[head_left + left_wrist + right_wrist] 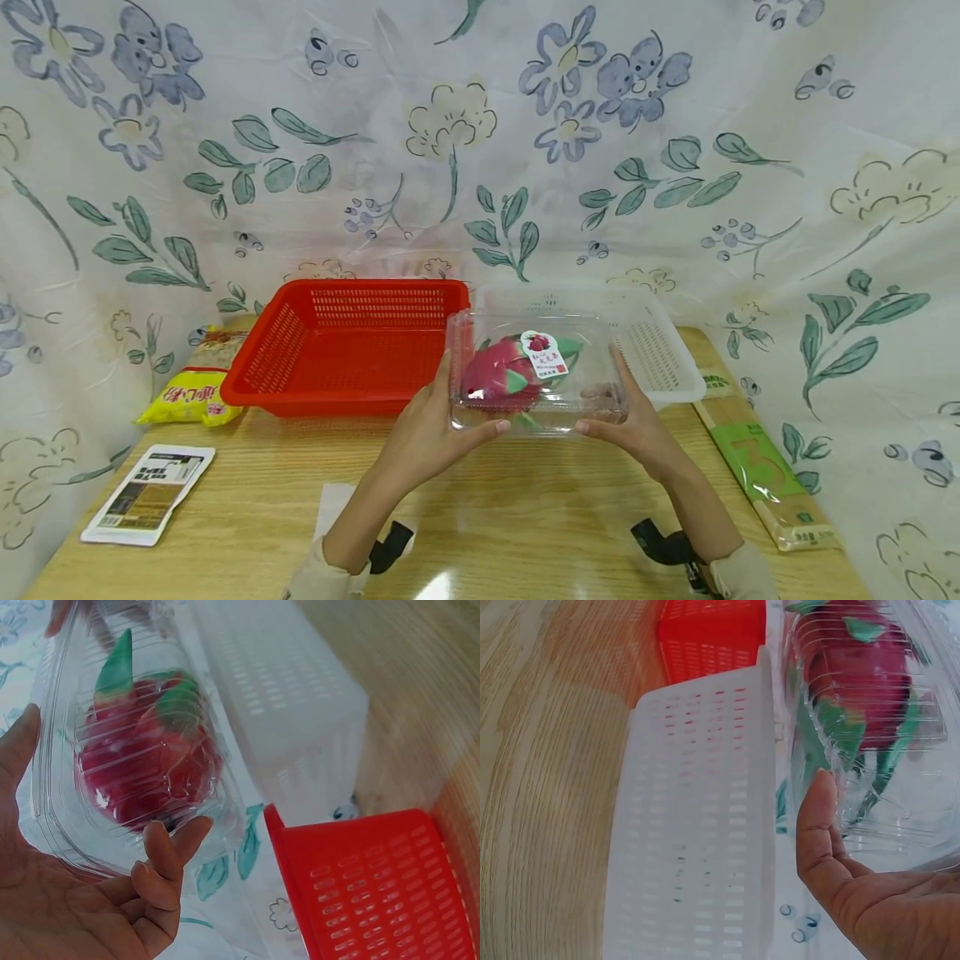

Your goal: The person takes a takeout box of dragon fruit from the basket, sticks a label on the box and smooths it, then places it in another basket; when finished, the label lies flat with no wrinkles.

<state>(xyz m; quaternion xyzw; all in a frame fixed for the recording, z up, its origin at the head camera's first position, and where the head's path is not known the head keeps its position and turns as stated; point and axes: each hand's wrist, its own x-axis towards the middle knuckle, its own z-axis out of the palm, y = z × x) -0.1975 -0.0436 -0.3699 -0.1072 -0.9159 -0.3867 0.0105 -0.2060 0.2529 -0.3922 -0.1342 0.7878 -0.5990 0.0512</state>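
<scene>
A clear plastic clamshell box (534,372) with a pink dragon fruit (501,377) inside is lifted above the wooden table (495,508), in front of the two baskets. My left hand (431,421) grips its left end, thumb along the front edge and fingers curled beneath. My right hand (628,417) grips its right end the same way. In the left wrist view my left hand (90,900) cups the box (135,750) from below. In the right wrist view my right hand (870,892) holds the box (870,727) with the fruit (862,667) showing through.
A red basket (348,346) and a white basket (652,342) stand side by side at the back. A yellow snack bag (197,392) and a leaflet (147,493) lie at the left, a long green packet (761,458) at the right. Floral cloth surrounds the table.
</scene>
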